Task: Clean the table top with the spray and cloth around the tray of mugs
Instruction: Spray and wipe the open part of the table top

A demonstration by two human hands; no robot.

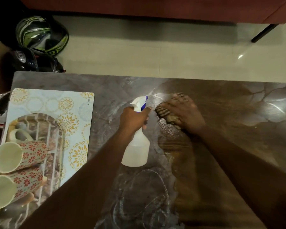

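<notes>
My left hand [133, 119] grips the neck of a translucent spray bottle [136, 149] with a white and blue trigger head, held above the middle of the table top [229, 103]. Just to its right, my right hand [183, 111] presses flat on a brown striped cloth [163, 112] against the wet, streaked surface. At the left stands a pale patterned tray [73, 113] holding two cream mugs with red flower patterns [20, 156] [13, 189], both lying on their sides with their mouths toward me.
Two motorcycle helmets lie on the floor beyond the table's far left corner, one green and black [41, 34], one dark [30, 61]. A red sofa [155, 7] with a black leg [262, 33] stands across the pale tiled floor.
</notes>
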